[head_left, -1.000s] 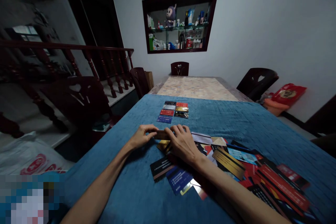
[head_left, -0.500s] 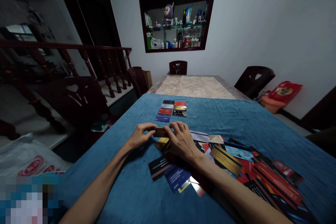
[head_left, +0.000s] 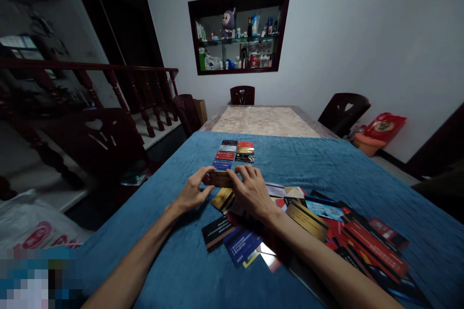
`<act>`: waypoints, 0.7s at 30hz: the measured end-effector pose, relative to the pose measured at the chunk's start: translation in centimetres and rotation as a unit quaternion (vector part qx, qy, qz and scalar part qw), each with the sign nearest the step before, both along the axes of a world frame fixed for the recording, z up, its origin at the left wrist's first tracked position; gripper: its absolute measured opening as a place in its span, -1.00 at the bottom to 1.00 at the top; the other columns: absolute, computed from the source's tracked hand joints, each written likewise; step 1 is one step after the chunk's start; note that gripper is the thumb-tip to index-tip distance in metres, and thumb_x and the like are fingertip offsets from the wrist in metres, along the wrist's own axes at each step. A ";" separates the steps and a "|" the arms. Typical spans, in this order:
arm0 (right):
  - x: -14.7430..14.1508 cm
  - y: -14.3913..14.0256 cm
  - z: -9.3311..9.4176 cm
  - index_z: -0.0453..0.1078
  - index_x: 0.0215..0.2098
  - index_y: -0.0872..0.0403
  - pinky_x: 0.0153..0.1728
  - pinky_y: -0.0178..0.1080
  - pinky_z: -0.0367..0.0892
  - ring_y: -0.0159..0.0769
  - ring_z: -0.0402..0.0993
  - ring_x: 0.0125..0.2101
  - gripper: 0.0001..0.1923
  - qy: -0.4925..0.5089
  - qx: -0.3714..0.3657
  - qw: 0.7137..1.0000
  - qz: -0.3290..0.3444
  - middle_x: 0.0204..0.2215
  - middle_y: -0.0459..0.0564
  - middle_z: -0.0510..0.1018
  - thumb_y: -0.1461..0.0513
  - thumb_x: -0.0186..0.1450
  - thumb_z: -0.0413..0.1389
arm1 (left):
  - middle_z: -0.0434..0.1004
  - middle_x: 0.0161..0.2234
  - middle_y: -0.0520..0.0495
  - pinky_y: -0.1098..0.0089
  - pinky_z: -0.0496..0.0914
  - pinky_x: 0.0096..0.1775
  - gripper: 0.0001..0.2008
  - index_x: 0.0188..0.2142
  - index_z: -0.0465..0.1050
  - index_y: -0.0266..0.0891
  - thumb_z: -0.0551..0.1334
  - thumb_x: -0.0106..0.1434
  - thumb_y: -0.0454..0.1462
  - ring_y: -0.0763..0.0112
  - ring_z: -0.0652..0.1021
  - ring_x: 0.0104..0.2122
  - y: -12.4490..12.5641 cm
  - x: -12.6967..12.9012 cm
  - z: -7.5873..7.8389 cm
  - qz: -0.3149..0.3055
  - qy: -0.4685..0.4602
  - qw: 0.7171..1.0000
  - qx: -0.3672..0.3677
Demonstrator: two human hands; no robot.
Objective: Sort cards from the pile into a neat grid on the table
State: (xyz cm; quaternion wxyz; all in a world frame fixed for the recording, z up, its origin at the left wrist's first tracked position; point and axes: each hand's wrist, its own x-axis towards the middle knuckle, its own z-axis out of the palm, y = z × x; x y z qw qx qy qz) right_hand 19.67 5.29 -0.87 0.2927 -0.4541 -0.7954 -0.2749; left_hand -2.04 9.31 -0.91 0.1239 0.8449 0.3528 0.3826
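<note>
Between my two hands a brownish-gold plastic card [head_left: 220, 179] is held up and tilted, just in front of the laid-out cards. My left hand [head_left: 194, 188] pinches its left end with thumb and finger. At its right end, my right hand [head_left: 253, 190] grips with the thumb and fingers. Beyond it, cards lie in two columns, among them a red card [head_left: 224, 156] and a blue card [head_left: 222, 164]. Under and beside my right forearm spreads a loose heap with a gold card [head_left: 307, 221], a dark blue card [head_left: 242, 245] and a black card [head_left: 217, 232].
A blue cloth [head_left: 166, 260] covers the near table; a patterned tabletop [head_left: 266, 120] shows beyond. Dark wooden chairs [head_left: 242, 95] stand around it. A white plastic bag [head_left: 32, 224] is at the left, a red bag [head_left: 384, 126] at the far right.
The held card has tipped so that more of its face shows, and my left fingers have shifted on its end. The whole view has moved slightly.
</note>
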 end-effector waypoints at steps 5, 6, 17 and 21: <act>0.3 -0.1 0.6 0.36 0.10 0.11 -0.19 -0.13 0.13 -0.10 0.21 -0.12 -0.62 0.007 -0.033 0.999 -0.005 -0.09 0.16 0.45 0.28 0.30 0.09 | 0.46 -0.10 -0.10 0.31 0.48 -0.14 -0.54 0.11 0.25 -0.20 0.21 0.21 -0.36 0.37 0.51 -0.26 0.0 0.3 -0.4 0.004 0.015 0.999 0.032; 0.5 -0.2 0.8 0.35 0.10 0.11 -0.19 -0.13 0.13 -0.10 0.21 -0.12 -0.61 0.010 -0.042 0.999 -0.005 -0.09 0.17 0.45 0.28 0.30 0.09 | 0.45 -0.08 -0.11 0.29 0.48 -0.12 -0.52 0.13 0.23 -0.19 0.20 0.22 -0.36 0.36 0.50 -0.25 0.0 0.4 -0.5 0.000 0.019 0.999 0.040; 2.6 0.0 1.8 0.36 0.03 0.12 -0.25 -0.13 0.14 -0.08 0.23 -0.15 -0.65 -0.014 -0.068 0.997 -0.014 -0.09 0.16 0.46 0.22 0.28 0.11 | 0.24 0.13 -0.22 0.11 0.37 0.15 -0.42 0.25 0.14 -0.18 0.19 0.25 -0.37 0.13 0.38 0.14 0.5 1.5 0.0 -0.010 0.091 0.989 0.112; 3.4 0.1 2.2 0.35 0.02 0.12 -0.24 -0.15 0.16 -0.08 0.24 -0.13 -0.63 -0.027 -0.090 0.995 -0.017 -0.07 0.16 0.45 0.21 0.26 0.16 | 0.26 0.12 -0.23 0.11 0.37 0.14 -0.41 0.26 0.12 -0.20 0.18 0.25 -0.37 0.12 0.38 0.12 0.9 2.0 0.7 -0.031 0.122 0.986 0.111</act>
